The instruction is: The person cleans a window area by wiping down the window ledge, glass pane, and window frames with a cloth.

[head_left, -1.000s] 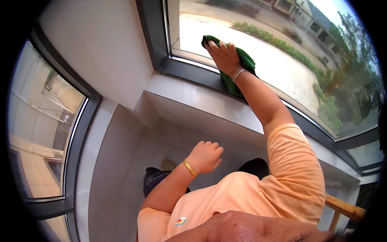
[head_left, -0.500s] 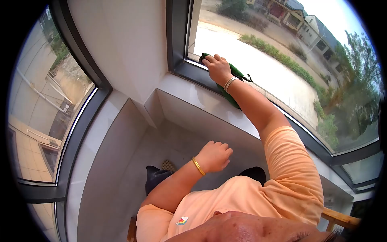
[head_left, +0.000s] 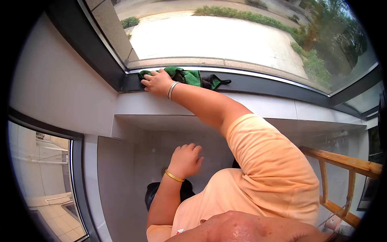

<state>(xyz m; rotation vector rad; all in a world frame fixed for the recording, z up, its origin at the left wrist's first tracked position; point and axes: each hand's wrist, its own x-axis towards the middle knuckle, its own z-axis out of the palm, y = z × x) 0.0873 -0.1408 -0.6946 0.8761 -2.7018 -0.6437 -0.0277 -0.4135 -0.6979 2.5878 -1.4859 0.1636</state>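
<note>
At the upper left of the view, the right hand (head_left: 158, 83) held a green cloth (head_left: 192, 78) down on the dark window frame (head_left: 266, 85), fingers bent over its left end, while the rest, with a black loop (head_left: 226, 82), trailed rightward. The left hand (head_left: 184, 160) hung left of centre, fingers loosely curled and seemingly empty, though its palm was hidden. Even pressure into the corner (head_left: 128, 84), with the trailing end gathered in, seemed the sound way to work that strip

Two hands: the right hand (head_left: 158, 82) between ten and eleven o'clock, the left hand (head_left: 186, 160) near six. One green-and-black cloth (head_left: 192, 78) towards twelve, one wooden ladder (head_left: 342, 159) near four.
</note>
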